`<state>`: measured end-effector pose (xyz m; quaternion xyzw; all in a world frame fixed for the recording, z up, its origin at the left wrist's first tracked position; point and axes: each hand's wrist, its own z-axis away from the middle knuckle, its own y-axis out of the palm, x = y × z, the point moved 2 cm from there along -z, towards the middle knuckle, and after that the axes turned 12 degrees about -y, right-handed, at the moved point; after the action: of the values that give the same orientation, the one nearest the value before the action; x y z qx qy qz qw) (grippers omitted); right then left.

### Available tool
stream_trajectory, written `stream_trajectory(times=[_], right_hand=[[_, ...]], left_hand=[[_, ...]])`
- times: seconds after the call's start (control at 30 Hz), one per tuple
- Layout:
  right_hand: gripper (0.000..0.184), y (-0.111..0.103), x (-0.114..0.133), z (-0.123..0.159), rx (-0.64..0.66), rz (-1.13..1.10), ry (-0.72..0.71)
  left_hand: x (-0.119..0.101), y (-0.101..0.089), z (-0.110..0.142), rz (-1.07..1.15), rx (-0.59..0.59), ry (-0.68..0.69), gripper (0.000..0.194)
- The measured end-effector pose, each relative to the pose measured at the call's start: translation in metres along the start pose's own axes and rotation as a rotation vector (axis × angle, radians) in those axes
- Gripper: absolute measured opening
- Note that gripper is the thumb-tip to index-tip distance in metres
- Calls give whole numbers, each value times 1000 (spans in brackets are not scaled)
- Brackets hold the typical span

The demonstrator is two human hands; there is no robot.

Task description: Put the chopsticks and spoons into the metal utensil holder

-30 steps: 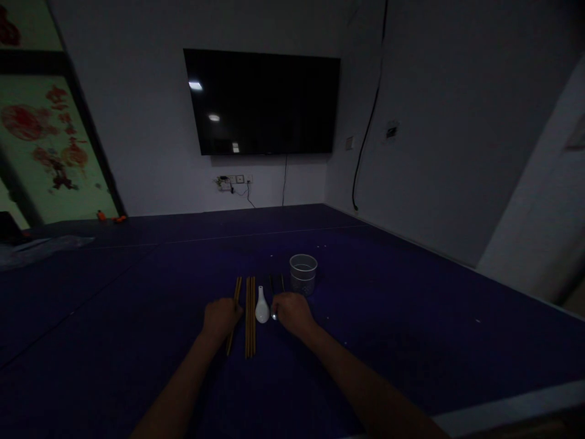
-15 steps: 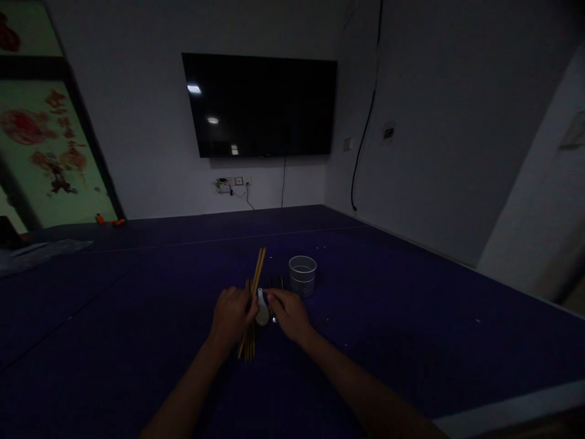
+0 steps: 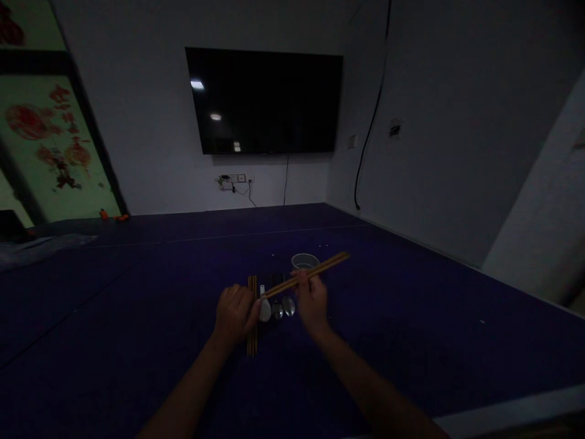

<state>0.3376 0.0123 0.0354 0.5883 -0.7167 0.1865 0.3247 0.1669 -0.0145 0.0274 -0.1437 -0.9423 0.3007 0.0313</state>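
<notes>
Right hand (image 3: 313,303) raised, thumb and fingers pinched on the held chopsticks (image 3: 326,265), which slant across over the spoons, far end rising past the cup (image 3: 304,258). Left hand (image 3: 234,313) has fingers curled, thumb at the sticks' near end; can't tell if it grips. It's over the lying chopsticks (image 3: 252,341), beside the white spoon (image 3: 265,312). Blue surface (image 3: 388,366) extends well out both sides; pale near edge lower right, wall (image 3: 439,140) along right. Red writing (image 3: 69,122) upper left: too blurred to read.
</notes>
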Motion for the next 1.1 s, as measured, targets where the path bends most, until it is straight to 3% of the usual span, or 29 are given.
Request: stream_trajectory(times=[0.13,0.23,0.4,0.5,0.63,1.1], right_hand=[[46,-35,-2,-28,-313,353,-235],[50,-46,-15,-42,-279,494,-276],[53,-39,-40,-50,-58,708,-208],[51,-36,-50,-50,42,829,-186],[47,-37,-58,-49,81,912,-180],[56,-39,-74,-44,10,678,-65]], left_hand=[[12,15,-1,-106,216,-256,39],[16,26,-2,-181,410,-373,44],[22,35,1,-246,616,-475,47],[25,38,3,-241,668,-503,47],[27,41,5,-225,703,-535,49],[33,47,9,-204,773,-580,46]])
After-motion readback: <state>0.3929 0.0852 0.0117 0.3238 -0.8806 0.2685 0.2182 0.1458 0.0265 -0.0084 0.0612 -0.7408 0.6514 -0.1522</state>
